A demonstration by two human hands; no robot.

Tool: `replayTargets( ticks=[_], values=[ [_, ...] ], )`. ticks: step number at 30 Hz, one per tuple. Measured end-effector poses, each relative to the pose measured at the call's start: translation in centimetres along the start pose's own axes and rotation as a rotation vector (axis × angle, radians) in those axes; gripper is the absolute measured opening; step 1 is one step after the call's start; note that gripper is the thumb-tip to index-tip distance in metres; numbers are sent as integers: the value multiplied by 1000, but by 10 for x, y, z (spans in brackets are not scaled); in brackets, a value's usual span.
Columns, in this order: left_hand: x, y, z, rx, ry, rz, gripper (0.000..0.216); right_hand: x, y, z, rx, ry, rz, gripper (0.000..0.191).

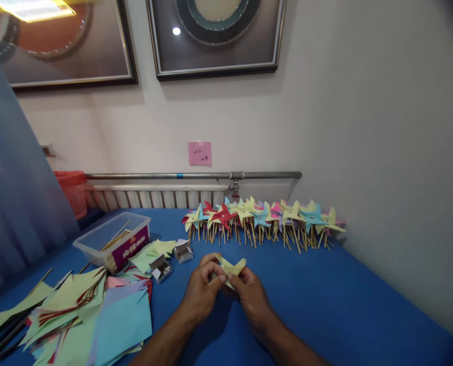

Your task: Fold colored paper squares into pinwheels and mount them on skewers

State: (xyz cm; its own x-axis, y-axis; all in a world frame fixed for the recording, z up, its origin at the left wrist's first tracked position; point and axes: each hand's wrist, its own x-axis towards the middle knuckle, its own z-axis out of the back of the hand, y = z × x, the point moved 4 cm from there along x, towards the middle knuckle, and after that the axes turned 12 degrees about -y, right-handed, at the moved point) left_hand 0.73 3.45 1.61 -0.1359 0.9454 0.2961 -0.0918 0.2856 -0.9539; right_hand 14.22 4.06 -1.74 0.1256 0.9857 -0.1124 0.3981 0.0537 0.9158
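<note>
Both my hands meet over the blue table [325, 300], pinching a yellow paper pinwheel piece [232, 267] whose folded corners stick up between the fingers. My left hand [202, 287] grips its left side with fingers curled. My right hand [249, 295] holds the right side, thumb and fingers pressed on the paper.
A row of finished paper pinwheels [262, 221] on sticks lies along the wall. At left sit a clear plastic box [112, 244] with sticks, two small open boxes [171, 259] of pins, a heap of coloured paper sheets [89, 315] and black scissors [5, 335].
</note>
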Motion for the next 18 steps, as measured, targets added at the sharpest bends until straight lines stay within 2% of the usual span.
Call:
replayTargets(
  ticks=[11, 18],
  values=[
    [-1, -6, 4, 12, 64, -21, 12, -3, 4, -4, 29, 61, -6, 43],
    [0, -6, 5, 25, 56, -45, 12, -6, 5, -5, 14, 81, -28, 48]
  ],
)
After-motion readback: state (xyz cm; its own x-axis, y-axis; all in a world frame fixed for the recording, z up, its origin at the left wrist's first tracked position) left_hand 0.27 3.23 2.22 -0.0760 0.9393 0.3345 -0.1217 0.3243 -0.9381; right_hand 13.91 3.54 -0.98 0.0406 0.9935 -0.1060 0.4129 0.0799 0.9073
